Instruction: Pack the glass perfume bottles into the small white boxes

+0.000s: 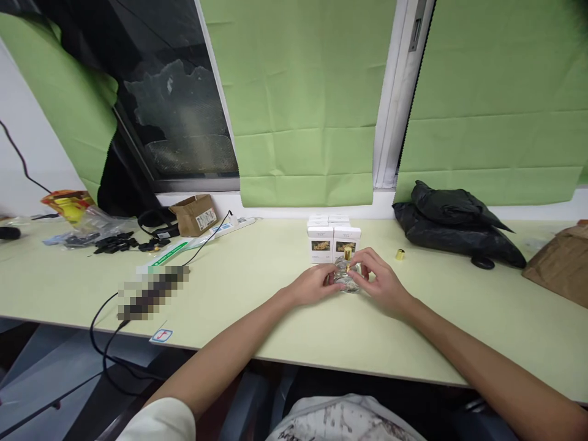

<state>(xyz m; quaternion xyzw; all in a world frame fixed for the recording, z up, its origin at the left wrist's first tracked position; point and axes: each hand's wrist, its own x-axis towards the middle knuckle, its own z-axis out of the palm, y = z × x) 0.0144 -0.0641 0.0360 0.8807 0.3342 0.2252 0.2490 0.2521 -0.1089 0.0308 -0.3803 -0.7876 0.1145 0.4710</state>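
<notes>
A small clear glass bottle (351, 283) rests on the table between my hands. My left hand (316, 285) is closed around its left side, fingertips against the glass. At the bottle's top, the thumb and fingers of my right hand (380, 284) pinch a small gold piece (348, 268). A taller gold cap (348, 252) shows just behind, in front of the boxes; what it sits on is partly hidden. To the right of my right hand a loose gold cap (400, 254) lies on the table. White boxes with a dark picture (320, 246) stand right behind the bottle.
Black plastic bags (452, 223) and a brown paper package (563, 263) lie at the right. Leftward are an open cardboard box (195, 215), small black parts (116, 242), a plastic packet (172, 252) and black cables (108, 343). Green curtains (303, 104) hang behind the table (275, 331).
</notes>
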